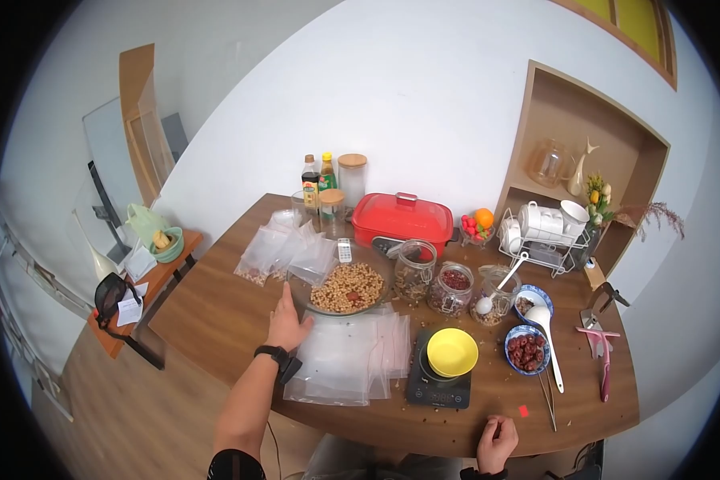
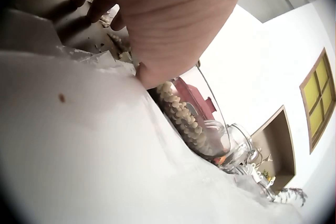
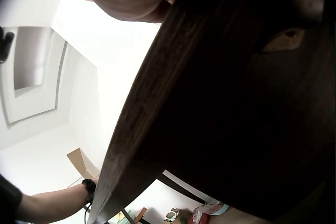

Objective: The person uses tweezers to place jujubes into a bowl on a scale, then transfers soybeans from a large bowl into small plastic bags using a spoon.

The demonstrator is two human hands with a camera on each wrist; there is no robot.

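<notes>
While the L hand (image 1: 288, 328) lies w/ fingers straight at the side of the glass bowl (image 1: 300, 294), best to keep any pressure light & low. No grip on the bowl there: fingers extended, not wrapped round it; can't tell whether they actually touch the glass.

Bowl w/ its beige beans or nuts (image 1: 348, 286) is on the tabletop (image 1: 216, 316), beyond the scale (image 1: 438, 395) & to its L. It's well loaded, so prob. heavy; if it needs steadying, a full flat palm should beat fingertips, b/c a poke at the rim could tip it & spill the lot.

Flat plastic bags (image 1: 328, 360) lie just L of the scale, close under the bowl's near side. They look slippery, so sleeve & wrist should clear them, or the stack may drag.

R hand (image 1: 498, 440) rests at the near edge, R of the scale, fingers loosely curled, nothing visible in them; it's free to help & should stay off the scale. Yellow bowl (image 1: 453, 356) sits on the scale, so any knock may upset the reading; digits too small to read.
</notes>
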